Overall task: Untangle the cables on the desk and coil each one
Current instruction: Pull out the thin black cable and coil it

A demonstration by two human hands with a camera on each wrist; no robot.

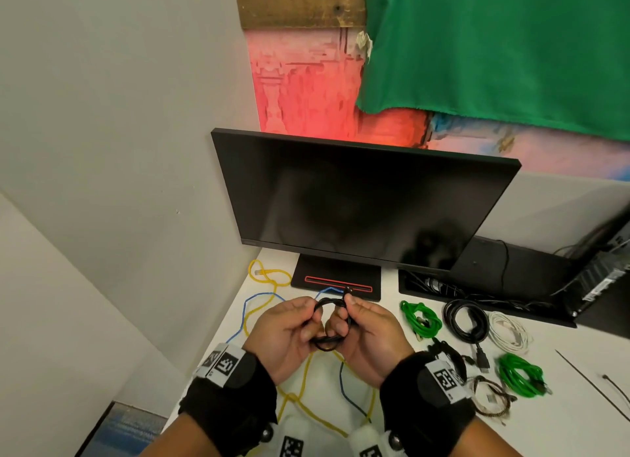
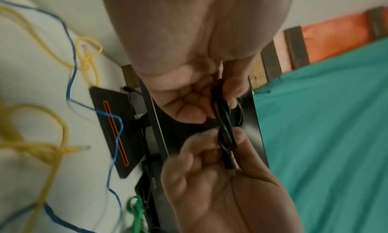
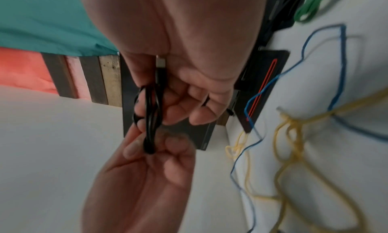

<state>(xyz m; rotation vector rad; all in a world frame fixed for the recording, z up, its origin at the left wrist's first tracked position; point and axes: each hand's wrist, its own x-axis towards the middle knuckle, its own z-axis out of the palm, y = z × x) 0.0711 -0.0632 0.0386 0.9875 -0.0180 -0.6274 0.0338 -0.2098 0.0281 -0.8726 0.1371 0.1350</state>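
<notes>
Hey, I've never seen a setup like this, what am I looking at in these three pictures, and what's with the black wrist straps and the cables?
There is no machine here: a person works with two bare hands, wearing black wrist straps that carry cameras. The big picture comes from a camera on the head, looking down at a white desk. The other two look along each wrist at the fingers, so they appear sideways and blurry.

The left hand and right hand together hold a small coil of black cable; the right hand pinches its plug end.

A loose yellow cable and blue cable lie crossed over each other under the hands. To the right lie cables already coiled: two green coils, a black coil, a white coil and a brownish coil. A dark monitor stands behind.
</notes>
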